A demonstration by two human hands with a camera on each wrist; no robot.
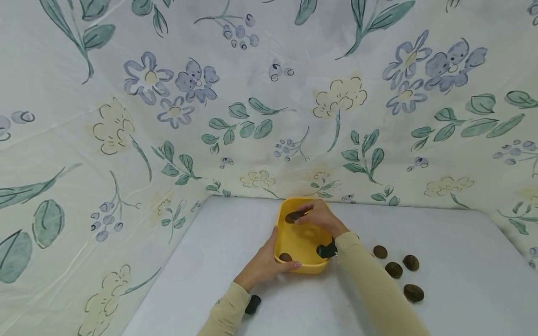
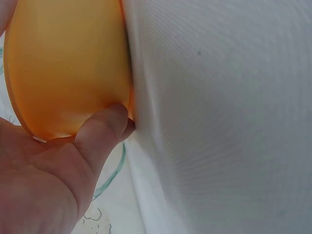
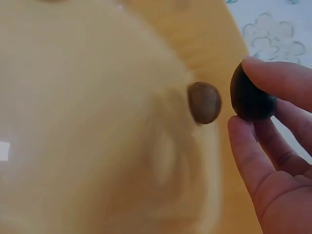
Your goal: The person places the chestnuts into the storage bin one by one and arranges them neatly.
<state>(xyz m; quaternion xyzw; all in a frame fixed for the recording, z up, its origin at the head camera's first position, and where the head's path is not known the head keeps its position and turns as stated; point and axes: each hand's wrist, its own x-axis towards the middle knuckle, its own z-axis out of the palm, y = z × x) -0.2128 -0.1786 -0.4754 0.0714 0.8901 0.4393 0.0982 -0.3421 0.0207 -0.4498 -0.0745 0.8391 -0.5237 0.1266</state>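
Note:
A yellow plastic tub (image 1: 302, 242) sits at the far middle of the table. My left hand (image 1: 264, 265) holds its near left corner, the thumb (image 2: 105, 124) along the near wall and the fingers up the left side. Over the far left part of the tub, my right hand (image 1: 318, 217) pinches a dark brown oval nut (image 3: 251, 95) between thumb and fingertips. A brown nut (image 3: 204, 103) lies inside the tub, close beside the held one. Another nut (image 1: 285, 257) rests in the tub's near left corner, by my left hand.
Several brown ridged nuts (image 1: 393, 269) lie loose on the white table (image 1: 458, 261) to the right of the tub. Floral cloth (image 1: 294, 154) rises behind the table's far edge and along its left side. Dark wrist cameras (image 1: 253, 304) sit at both sleeves.

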